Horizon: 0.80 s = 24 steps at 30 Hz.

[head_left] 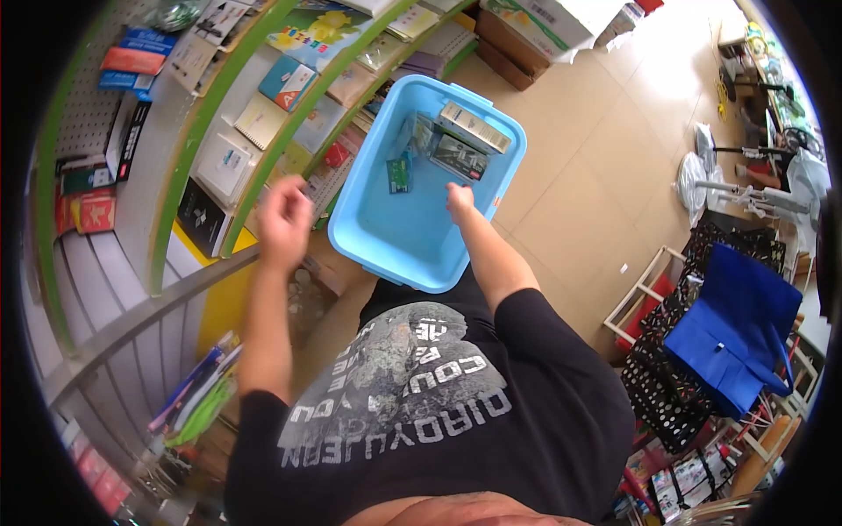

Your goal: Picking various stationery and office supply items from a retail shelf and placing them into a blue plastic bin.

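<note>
A light blue plastic tub (395,227) stands in front of my body. Inside, toward its far end, a white carton (475,126) lies along the wall beside a black printed box (458,160). Clear plastic packaging (419,131) and a small green package (398,176) rest to their left. My right hand (460,199) reaches over the tub's right side, just short of the black box; its fingers are partly hidden. Left of the tub, my left hand (286,217) hovers by the shelves with curled fingers, slightly blurred. No object shows clearly in either hand.
Green-edged shelves (263,144) holding notebooks and boxed stationery curve along the left. A metal rail (151,315) runs below them. Cardboard boxes (520,39) stand beyond the tub on the tiled floor (572,151). At right are a blue bag (730,329) and a white rack (641,296).
</note>
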Each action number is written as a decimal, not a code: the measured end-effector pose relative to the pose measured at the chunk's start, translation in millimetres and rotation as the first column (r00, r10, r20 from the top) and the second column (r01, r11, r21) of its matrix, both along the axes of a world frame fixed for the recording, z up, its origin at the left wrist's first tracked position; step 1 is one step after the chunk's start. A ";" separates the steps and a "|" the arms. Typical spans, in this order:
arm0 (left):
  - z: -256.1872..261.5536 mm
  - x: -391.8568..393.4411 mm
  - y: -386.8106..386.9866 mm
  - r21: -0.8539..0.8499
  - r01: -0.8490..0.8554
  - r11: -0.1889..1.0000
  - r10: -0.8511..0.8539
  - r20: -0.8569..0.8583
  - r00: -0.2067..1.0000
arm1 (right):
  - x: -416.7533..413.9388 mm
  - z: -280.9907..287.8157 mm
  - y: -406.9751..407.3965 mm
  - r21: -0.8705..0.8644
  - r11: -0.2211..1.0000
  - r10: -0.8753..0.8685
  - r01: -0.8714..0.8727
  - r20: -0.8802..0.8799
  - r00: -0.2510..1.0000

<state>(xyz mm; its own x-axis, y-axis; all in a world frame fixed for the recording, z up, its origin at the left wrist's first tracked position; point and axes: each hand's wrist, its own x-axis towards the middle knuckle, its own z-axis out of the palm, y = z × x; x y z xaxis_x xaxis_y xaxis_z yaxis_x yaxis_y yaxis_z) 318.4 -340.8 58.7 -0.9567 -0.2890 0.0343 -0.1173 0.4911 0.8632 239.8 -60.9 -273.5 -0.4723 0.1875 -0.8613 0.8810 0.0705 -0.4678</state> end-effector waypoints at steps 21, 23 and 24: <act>-165.5 285.9 -42.5 0.057 -0.311 0.949 0.097 0.883 0.459 | -16.2 -99.2 -5.9 0.098 0.825 -0.547 0.557 -0.113 0.830; -169.6 282.0 -46.7 0.078 -0.296 0.952 0.083 0.864 0.496 | -13.1 -94.0 -8.7 0.082 0.849 -0.511 0.521 -0.116 0.852; -174.5 267.0 -43.1 0.098 -0.272 0.957 0.055 0.861 0.506 | -13.9 -100.7 9.8 0.035 0.862 -0.500 0.506 -0.107 0.859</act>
